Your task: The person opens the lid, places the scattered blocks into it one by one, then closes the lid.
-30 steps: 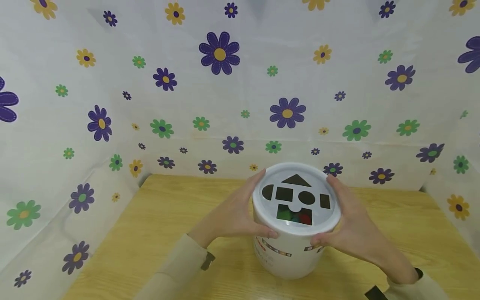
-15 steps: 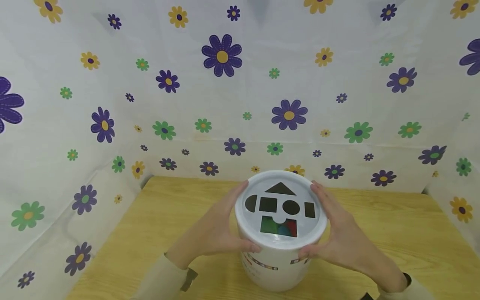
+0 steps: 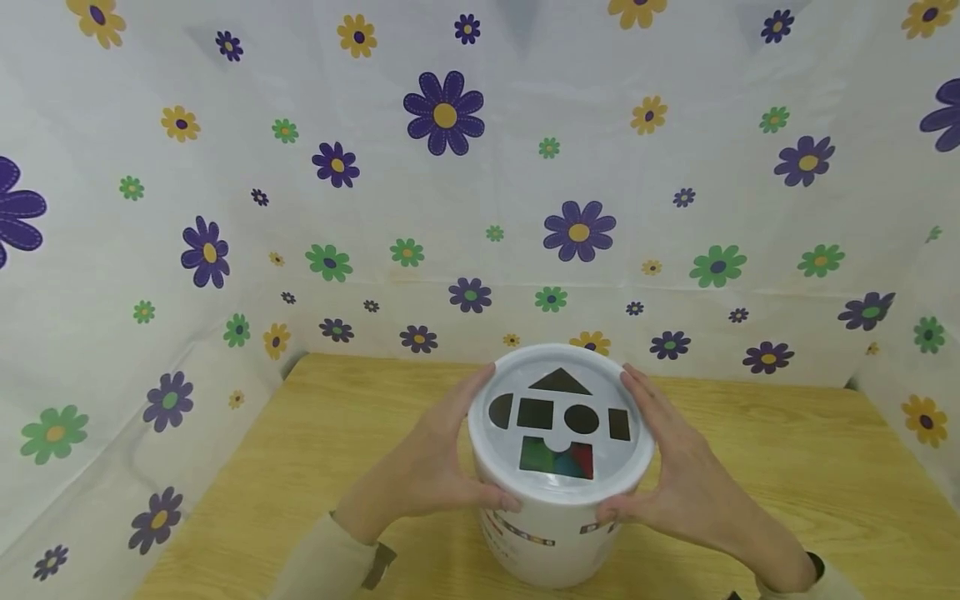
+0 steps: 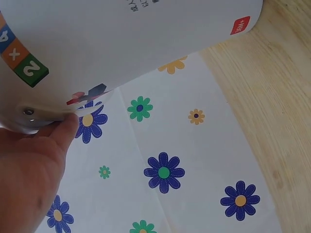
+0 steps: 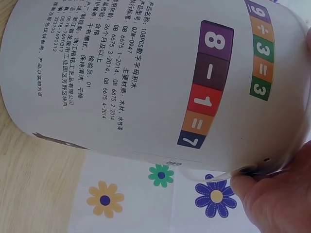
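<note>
A white round bucket (image 3: 543,546) stands on the table, its white lid (image 3: 510,462) cut with a triangle, half-round, squarish, round and notched openings. Green, blue and red pieces (image 3: 538,456) show through the notched opening. My left hand (image 3: 420,467) grips the bucket's left side at the rim, thumb in front. On the opposite side my right hand (image 3: 690,479) grips the rim the same way. Coloured number blocks (image 5: 206,82) and small print cover the bucket wall in the right wrist view. In the left wrist view, fingers (image 4: 63,133) lie near a rivet under the rim.
The wood-grain table (image 3: 315,433) extends on both sides of the bucket. A white cloth (image 3: 510,183) printed with purple, green and yellow flowers hangs behind it and along the left and right.
Both hands and the bucket have moved left and nearer to me, mostly in the first half second. The grip on the bucket looks the same, and since then almost nothing has shifted.
</note>
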The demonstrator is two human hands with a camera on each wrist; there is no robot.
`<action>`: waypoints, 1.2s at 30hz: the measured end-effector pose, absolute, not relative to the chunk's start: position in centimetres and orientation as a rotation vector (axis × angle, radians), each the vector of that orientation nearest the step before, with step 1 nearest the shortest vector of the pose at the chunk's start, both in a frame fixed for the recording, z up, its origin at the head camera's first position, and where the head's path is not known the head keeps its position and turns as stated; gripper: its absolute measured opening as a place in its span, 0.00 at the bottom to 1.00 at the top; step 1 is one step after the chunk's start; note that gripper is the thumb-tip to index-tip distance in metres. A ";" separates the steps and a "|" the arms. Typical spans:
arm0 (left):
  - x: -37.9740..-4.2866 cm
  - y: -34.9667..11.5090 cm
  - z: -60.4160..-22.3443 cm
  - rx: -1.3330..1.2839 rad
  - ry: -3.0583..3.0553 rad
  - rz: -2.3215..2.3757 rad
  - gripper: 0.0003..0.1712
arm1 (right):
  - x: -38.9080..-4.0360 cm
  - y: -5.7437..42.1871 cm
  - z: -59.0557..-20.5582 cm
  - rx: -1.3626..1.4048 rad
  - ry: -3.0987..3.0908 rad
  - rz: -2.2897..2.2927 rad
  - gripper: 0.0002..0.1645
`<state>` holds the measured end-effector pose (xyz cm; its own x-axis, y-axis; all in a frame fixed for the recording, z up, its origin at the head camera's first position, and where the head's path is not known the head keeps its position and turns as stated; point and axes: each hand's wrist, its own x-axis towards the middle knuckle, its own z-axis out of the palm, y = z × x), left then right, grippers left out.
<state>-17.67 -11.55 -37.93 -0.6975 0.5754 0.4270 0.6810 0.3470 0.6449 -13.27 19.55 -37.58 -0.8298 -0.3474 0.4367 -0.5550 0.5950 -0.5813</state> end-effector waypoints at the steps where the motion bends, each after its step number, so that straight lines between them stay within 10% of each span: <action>1: -17.7 -11.5 -38.0 -1.164 -2.468 -1.282 0.78 | -13.3 19.6 -37.6 0.740 -2.548 1.077 0.84; 27: -17.9 -10.2 -37.9 -1.203 -2.435 -1.305 0.79 | -13.0 20.8 -37.7 0.742 -2.525 1.154 0.84; 36: -15.1 -14.6 -40.5 -0.720 -2.810 -0.942 0.61 | -11.8 21.9 -39.8 0.571 -2.659 1.168 0.77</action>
